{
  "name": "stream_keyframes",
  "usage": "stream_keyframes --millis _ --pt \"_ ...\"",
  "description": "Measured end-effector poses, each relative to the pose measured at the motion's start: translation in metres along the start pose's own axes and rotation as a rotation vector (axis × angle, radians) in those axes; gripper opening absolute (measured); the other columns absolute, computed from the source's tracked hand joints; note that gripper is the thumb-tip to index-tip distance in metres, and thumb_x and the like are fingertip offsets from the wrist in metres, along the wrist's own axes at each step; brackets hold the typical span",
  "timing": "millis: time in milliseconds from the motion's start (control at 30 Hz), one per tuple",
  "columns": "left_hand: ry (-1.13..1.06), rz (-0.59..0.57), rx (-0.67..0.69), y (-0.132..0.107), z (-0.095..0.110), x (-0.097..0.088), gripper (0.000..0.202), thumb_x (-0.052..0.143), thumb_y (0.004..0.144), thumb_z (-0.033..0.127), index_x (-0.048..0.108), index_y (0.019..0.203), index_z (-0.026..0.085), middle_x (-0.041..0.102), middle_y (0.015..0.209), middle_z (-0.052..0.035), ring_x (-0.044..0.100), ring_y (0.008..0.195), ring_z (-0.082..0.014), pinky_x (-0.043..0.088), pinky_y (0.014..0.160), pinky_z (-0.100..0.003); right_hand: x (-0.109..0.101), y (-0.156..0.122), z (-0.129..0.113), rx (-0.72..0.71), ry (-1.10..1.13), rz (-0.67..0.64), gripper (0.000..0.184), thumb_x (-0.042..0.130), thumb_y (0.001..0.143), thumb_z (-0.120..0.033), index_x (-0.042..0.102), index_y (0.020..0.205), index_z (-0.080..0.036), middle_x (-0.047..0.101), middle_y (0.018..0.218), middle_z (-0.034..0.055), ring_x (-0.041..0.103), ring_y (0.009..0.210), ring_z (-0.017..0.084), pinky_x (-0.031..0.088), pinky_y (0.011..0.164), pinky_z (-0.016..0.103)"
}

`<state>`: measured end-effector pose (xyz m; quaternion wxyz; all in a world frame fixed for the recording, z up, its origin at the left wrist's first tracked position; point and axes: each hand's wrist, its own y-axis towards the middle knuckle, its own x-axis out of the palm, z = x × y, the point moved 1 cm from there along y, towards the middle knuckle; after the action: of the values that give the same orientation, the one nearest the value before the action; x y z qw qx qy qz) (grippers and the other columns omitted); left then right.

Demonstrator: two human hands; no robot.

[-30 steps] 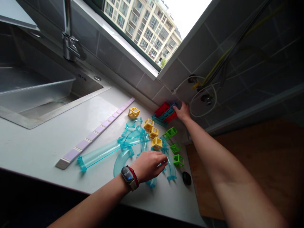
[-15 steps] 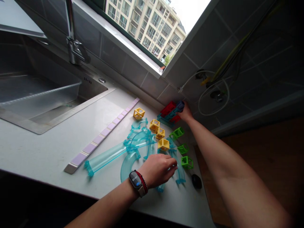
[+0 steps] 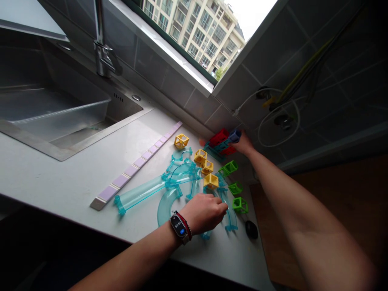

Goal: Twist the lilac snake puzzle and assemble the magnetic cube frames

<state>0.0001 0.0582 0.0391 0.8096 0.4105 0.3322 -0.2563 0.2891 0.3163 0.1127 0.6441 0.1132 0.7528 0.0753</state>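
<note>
My right hand (image 3: 243, 144) reaches to the wall end of the counter, its fingers closed round a dark blue cube block (image 3: 235, 135). This cube sits at the end of a group of red cube blocks (image 3: 219, 138) and teal ones by the tiled wall. My left hand (image 3: 206, 213) is curled over the clear teal track pieces; its fingertips are turned away, so what they hold, if anything, is hidden. Near it lie a curved track (image 3: 165, 205), a long straight track (image 3: 141, 194), a yellow open-frame cube (image 3: 211, 181) and a green open-frame cube (image 3: 240, 205).
A lilac-and-white strip (image 3: 133, 169) lies slantwise across the counter (image 3: 75, 184). To the left is a steel sink (image 3: 127, 108) with a tap (image 3: 103, 60). A small black object (image 3: 251, 230) rests near the counter's right edge. A white cable (image 3: 259, 133) loops on the wall.
The view has shifted a little, moving the scene slightly right and mostly up. My left hand's fingers look more tightly curled. My right hand stays at the dark blue cube block.
</note>
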Motion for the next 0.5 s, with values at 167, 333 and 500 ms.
stream_keyframes --millis 167,333,500 --pt "-0.008 0.019 0.037 -0.002 0.001 -0.001 0.020 0.053 0.101 0.025 0.063 0.084 0.020 0.073 0.082 -0.0029 0.070 0.072 -0.0190 0.045 0.057 -0.032 -0.001 0.002 0.003 -0.013 -0.022 -0.009 0.069 0.090 0.058 -0.034 0.062 0.119 -0.020 0.076 0.109 0.0106 0.073 0.104 0.035 0.057 0.095 0.050" --pt "-0.031 0.013 0.032 -0.001 0.000 -0.004 0.017 0.055 0.099 0.025 0.064 0.086 0.020 0.074 0.083 -0.0030 0.071 0.073 -0.0192 0.045 0.057 -0.031 -0.003 0.001 0.002 -0.020 -0.025 0.004 0.062 0.089 0.058 -0.035 0.063 0.113 -0.023 0.077 0.104 0.0072 0.074 0.100 0.034 0.058 0.092 0.049" --pt "-0.038 0.013 0.018 0.000 0.000 -0.002 0.018 0.055 0.100 0.026 0.064 0.085 0.020 0.074 0.083 -0.0032 0.071 0.074 -0.0193 0.044 0.056 -0.030 -0.017 -0.004 -0.001 -0.020 -0.029 0.038 0.064 0.088 0.060 -0.034 0.062 0.118 -0.023 0.077 0.107 0.0085 0.073 0.101 0.034 0.058 0.092 0.048"
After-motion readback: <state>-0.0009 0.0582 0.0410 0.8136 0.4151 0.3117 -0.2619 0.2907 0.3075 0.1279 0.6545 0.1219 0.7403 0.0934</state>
